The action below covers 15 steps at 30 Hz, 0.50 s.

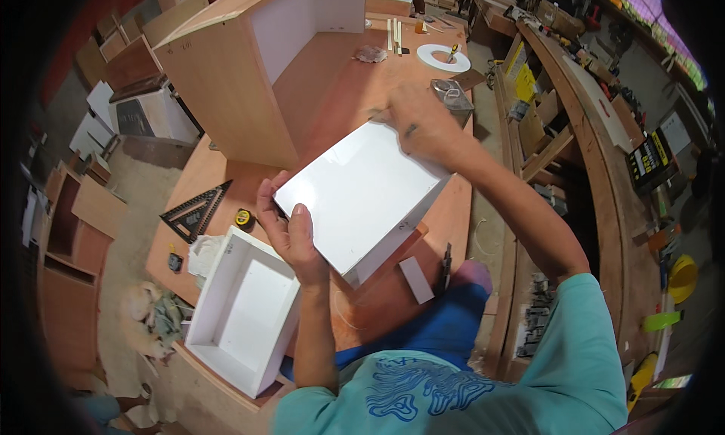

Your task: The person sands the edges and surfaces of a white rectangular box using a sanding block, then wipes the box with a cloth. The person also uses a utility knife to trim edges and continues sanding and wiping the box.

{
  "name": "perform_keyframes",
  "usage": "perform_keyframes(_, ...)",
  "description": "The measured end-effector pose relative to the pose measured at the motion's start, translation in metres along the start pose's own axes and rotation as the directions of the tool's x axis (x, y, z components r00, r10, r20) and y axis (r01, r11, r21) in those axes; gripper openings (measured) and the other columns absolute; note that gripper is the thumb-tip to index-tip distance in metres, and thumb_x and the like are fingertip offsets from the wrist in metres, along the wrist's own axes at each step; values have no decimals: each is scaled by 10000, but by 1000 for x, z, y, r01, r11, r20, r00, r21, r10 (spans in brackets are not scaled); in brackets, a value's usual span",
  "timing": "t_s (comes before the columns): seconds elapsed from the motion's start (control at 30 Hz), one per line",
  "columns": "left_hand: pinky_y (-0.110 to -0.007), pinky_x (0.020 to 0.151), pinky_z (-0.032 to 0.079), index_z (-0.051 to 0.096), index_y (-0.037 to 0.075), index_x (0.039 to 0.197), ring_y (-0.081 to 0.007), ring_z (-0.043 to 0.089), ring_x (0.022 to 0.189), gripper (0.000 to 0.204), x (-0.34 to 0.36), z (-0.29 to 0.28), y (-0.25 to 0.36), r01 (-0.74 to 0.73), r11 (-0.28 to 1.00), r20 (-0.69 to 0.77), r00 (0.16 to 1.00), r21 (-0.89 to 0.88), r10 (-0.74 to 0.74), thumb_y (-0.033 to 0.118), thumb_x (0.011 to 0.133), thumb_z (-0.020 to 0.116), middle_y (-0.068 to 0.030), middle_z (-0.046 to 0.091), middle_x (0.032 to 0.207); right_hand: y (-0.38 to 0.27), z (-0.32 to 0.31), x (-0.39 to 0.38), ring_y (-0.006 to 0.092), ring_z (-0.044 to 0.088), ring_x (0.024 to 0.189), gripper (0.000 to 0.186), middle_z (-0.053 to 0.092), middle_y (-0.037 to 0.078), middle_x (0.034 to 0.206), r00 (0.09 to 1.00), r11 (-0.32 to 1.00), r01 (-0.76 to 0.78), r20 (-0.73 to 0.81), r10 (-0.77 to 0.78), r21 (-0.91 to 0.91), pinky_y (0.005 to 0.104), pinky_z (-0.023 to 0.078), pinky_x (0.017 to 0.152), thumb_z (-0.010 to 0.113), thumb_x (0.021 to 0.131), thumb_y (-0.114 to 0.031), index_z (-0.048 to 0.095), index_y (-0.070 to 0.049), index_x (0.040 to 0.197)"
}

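Observation:
A white box [362, 189], like a drawer turned bottom up, is tilted over the wooden worktable in front of me. My left hand [291, 223] grips its left corner, thumb on the white panel and fingers along the edge. At the far edge, my right hand [423, 125] is closed, knuckles up. Its fingertips are partly hidden, and I cannot make out what small thing they may hold. A second white drawer [242, 314], open side up, stands at the near left. Beside it lie a tape measure [244, 219] and a black speed square [195, 212].
A large wooden cabinet carcass [234, 87] stands at the far left of the table. A metal can [451, 99] and a roll of white edging tape [443, 58] sit at the far right. Near my knee lies a white strip [415, 280]. A cluttered bench [604, 201] runs along the right.

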<state>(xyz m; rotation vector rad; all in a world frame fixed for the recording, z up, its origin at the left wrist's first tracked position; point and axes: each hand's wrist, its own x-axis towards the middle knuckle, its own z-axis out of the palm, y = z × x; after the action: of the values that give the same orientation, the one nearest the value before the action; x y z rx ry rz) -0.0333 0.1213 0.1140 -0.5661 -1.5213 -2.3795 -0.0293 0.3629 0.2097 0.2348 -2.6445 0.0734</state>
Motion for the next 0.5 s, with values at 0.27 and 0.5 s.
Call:
perform_keyframes(0.27,-379,1067,431,222,-21,1518,-235,543,1236,607,8,-8,1,11,999,-64,998,47,-8,308,1076,475,-157,541,1317,-93,39,30,324,593,1030,288,644,107,1021,963,926,260,-9,-268,274,435,445,854,737,656,-56,729,-89,943)
perform_keyframes(0.5,-369,1027,459,347,-29,1467,-248,553,1190,560,11,2,-7,60,998,-65,996,-20,-61,168,968,507,-169,510,1324,87,-20,-18,361,630,977,113,649,149,1007,902,908,-417,-102,418,38,436,516,877,671,883,-94,716,-23,960)
